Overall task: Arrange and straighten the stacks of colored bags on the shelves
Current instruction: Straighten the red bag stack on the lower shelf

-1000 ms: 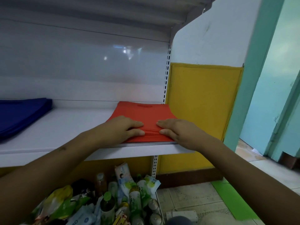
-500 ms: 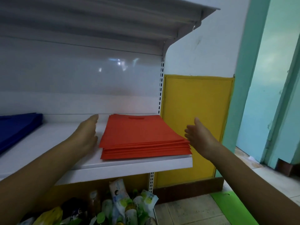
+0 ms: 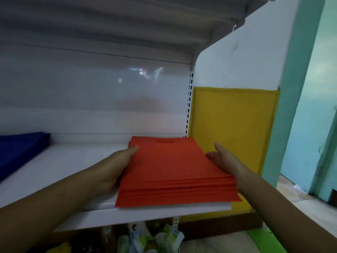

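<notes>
Head view shows left hand and right hand, fingers straight, flanking the red bag stack on the white shelf, blue bags far left, yellow panel behind.

This looks like a small shop. A white metal display shelf fills the left and centre of the frame, hung on a slotted upright of the retail kind, with another shelf board overhead. Goods lie on it in flat piles: a stack of red bags at centre and a stack of blue bags at the left edge. Along the bottom edge, packaged snacks and bottled drinks crowd a lower level.
</notes>
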Tool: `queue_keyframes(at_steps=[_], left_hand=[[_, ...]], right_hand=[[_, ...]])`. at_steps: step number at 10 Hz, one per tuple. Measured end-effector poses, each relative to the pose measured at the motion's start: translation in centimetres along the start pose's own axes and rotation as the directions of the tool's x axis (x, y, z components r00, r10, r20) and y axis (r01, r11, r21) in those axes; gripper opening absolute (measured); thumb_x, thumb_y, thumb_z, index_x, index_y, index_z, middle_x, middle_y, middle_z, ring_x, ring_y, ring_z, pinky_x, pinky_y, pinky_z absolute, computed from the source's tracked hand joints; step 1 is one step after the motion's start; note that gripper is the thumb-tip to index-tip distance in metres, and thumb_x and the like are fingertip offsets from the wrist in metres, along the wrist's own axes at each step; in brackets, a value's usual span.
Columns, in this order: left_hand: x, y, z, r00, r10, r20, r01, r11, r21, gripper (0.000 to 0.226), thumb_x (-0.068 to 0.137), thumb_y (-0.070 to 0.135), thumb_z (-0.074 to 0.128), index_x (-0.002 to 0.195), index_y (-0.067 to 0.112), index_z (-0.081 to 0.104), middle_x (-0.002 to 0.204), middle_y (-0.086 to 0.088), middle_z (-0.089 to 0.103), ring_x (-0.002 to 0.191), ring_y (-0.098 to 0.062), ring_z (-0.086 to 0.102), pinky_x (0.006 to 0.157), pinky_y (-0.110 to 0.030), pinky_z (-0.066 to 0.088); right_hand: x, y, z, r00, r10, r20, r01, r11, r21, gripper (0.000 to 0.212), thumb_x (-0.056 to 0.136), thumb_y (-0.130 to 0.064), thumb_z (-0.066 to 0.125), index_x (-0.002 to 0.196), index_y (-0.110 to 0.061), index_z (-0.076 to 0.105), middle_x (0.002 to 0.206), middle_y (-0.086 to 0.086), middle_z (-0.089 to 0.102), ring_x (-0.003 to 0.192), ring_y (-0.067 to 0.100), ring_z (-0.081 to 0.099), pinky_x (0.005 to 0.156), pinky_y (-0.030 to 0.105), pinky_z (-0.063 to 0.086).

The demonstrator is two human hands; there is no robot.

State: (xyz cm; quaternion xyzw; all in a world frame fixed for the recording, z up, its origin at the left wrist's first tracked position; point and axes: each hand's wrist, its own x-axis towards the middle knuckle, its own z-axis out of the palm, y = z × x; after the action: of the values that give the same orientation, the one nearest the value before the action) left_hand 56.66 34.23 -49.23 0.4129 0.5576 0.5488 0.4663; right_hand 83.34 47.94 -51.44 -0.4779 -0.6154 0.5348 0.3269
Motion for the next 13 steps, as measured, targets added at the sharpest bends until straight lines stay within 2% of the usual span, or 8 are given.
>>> queue_keyframes(at_steps=[2, 3, 5, 6, 8, 9, 11, 13], left_hand=[[6.1, 2.6, -4.2, 0.976, 0.032, -0.217, -0.075, 0.979, -0.189, 0.051, 0.100, 0.034, 0.037, 0.141, 0.005, 0.035, 0.145, -0.013, 0.038, 0.133, -0.025, 0.038, 0.114, -0.038, 0.024], [9.1, 1.4, -3.6, 0.964, 0.027, -0.263, -0.067, 0.987, -0.144, 0.034, 0.099, 0.033, 0.034, 0.082, 0.010, 0.052, 0.080, -0.011, 0.049, 0.072, -0.020, 0.051, 0.083, -0.029, 0.046], [12.2, 1.5, -0.6, 0.967, -0.050, -0.250, 0.022, 0.993, -0.114, 0.054, 0.101, 0.045, 0.027, 0.134, 0.005, 0.045, 0.111, -0.012, 0.062, 0.102, -0.029, 0.059, 0.077, -0.030, 0.046], [12.8, 2.3, -1.6, 0.928, 0.011, -0.373, -0.053, 0.993, -0.102, 0.054, 0.103, 0.040, 0.026, 0.145, 0.007, 0.030, 0.142, -0.013, 0.043, 0.130, -0.027, 0.042, 0.101, -0.034, 0.034], [13.7, 1.5, -0.4, 0.974, -0.067, -0.216, 0.048, 0.994, -0.094, 0.062, 0.099, 0.050, 0.027, 0.132, 0.004, 0.051, 0.098, -0.019, 0.065, 0.087, -0.031, 0.063, 0.067, -0.032, 0.049], [13.8, 2.4, -1.2, 0.950, -0.011, -0.312, -0.034, 0.990, -0.138, 0.057, 0.102, 0.040, 0.028, 0.140, 0.000, 0.038, 0.137, -0.026, 0.045, 0.106, -0.043, 0.054, 0.089, -0.039, 0.047], [13.5, 1.8, -0.4, 0.969, -0.034, -0.243, 0.007, 0.994, -0.112, 0.043, 0.101, 0.042, 0.025, 0.081, 0.014, 0.051, 0.059, -0.007, 0.061, 0.058, -0.018, 0.063, 0.046, -0.022, 0.046], [16.2, 0.1, -3.1, 0.955, 0.007, -0.296, -0.039, 0.994, -0.102, 0.053, 0.100, 0.041, 0.034, 0.137, 0.005, 0.045, 0.134, -0.026, 0.049, 0.120, -0.042, 0.048, 0.099, -0.047, 0.041]], right_hand=[[4.8, -0.2, -0.2, 0.998, 0.050, -0.041, -0.040, 0.974, 0.223, 0.072, 0.097, -0.056, 0.018, 0.148, -0.005, 0.021, 0.155, 0.013, 0.023, 0.143, 0.028, 0.022, 0.112, 0.038, 0.021], [6.1, -1.4, 0.7, 0.998, 0.026, -0.049, -0.014, 0.970, 0.242, 0.080, 0.094, -0.061, 0.023, 0.149, -0.004, 0.014, 0.157, 0.014, 0.015, 0.144, 0.028, 0.016, 0.113, 0.039, 0.018], [11.2, -2.9, 2.4, 0.991, 0.119, -0.069, -0.012, 0.575, 0.818, 0.075, 0.097, -0.056, 0.019, 0.149, -0.003, 0.008, 0.157, 0.013, 0.012, 0.143, 0.027, 0.018, 0.115, 0.043, 0.018], [12.8, -3.5, 2.3, 0.996, 0.065, -0.056, -0.026, 0.850, 0.525, 0.075, 0.096, -0.059, 0.022, 0.149, -0.005, 0.018, 0.155, 0.015, 0.020, 0.143, 0.032, 0.021, 0.117, 0.045, 0.019], [13.3, -3.4, 2.3, 0.995, 0.016, -0.101, 0.006, 0.977, 0.214, 0.053, 0.102, -0.043, 0.026, 0.139, -0.008, 0.040, 0.147, 0.014, 0.036, 0.139, 0.029, 0.029, 0.108, 0.036, 0.027], [12.3, -3.3, 2.4, 0.989, 0.038, 0.142, -0.078, 0.954, 0.289, 0.075, 0.095, -0.062, 0.015, 0.148, -0.009, 0.023, 0.153, 0.010, 0.027, 0.141, 0.025, 0.025, 0.109, 0.039, 0.024], [13.0, -3.6, 2.9, 0.991, -0.036, -0.126, 0.051, 0.992, 0.119, 0.066, 0.099, -0.051, 0.025, 0.146, -0.005, 0.028, 0.153, 0.014, 0.027, 0.141, 0.030, 0.024, 0.114, 0.039, 0.020], [14.2, -2.3, 2.5, 0.989, -0.042, -0.142, 0.066, 0.984, 0.167, 0.059, 0.102, -0.043, 0.027, 0.149, -0.009, 0.020, 0.155, 0.010, 0.023, 0.142, 0.024, 0.023, 0.112, 0.032, 0.022]])
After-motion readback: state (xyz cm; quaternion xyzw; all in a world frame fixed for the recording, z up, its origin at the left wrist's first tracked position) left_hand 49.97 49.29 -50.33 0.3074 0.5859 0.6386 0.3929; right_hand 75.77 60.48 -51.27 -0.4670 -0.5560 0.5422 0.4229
